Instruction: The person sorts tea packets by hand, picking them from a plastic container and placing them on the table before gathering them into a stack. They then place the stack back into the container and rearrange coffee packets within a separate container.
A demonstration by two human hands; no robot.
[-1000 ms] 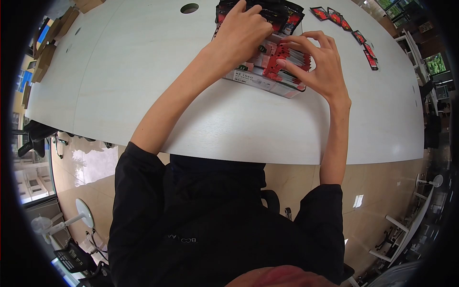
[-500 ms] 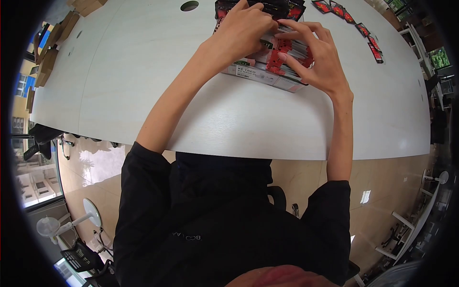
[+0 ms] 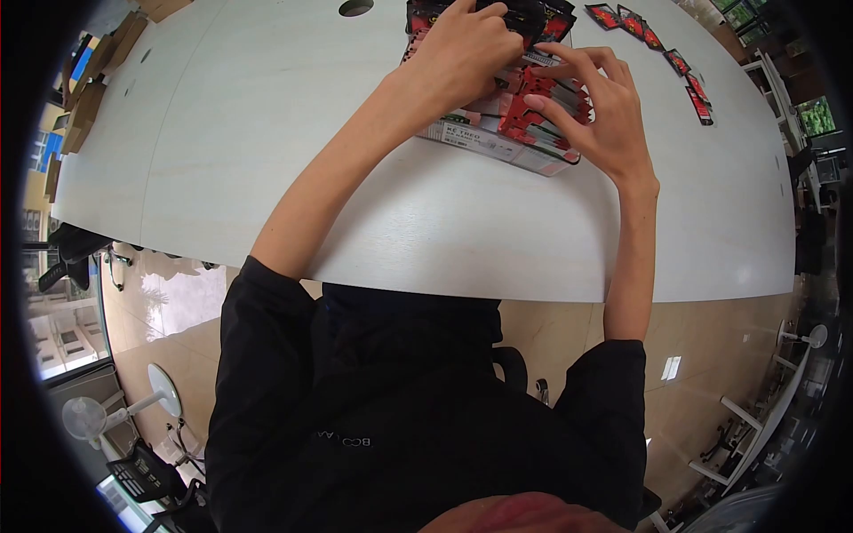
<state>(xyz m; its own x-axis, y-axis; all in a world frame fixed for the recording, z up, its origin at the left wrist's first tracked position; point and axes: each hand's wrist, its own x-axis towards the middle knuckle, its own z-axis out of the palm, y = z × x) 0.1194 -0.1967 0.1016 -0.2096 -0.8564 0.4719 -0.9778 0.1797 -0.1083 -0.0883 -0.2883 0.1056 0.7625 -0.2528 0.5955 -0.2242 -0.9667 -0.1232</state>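
Note:
A clear-sided box with a printed label on its front stands on the table, packed with upright red and white packets. Over its left part, my left hand reaches in with fingers curled down; whatever they pinch is hidden behind the hand. My right hand arches over the box's right end, thumb and fingers apart, the thumb against the red packets and fingertips near their far side. Black and red pouches lie at the back of the box, partly covered by my left hand.
Several small red and black packets lie in a curved line on the white table at the right. A round hole pierces the tabletop near the back. Cardboard boxes line the left edge.
The view has shifted slightly. My left hand has moved a little to the right and down over the packets, and a dark-labelled piece beneath its fingers is now hidden. My right hand stays around the packets.

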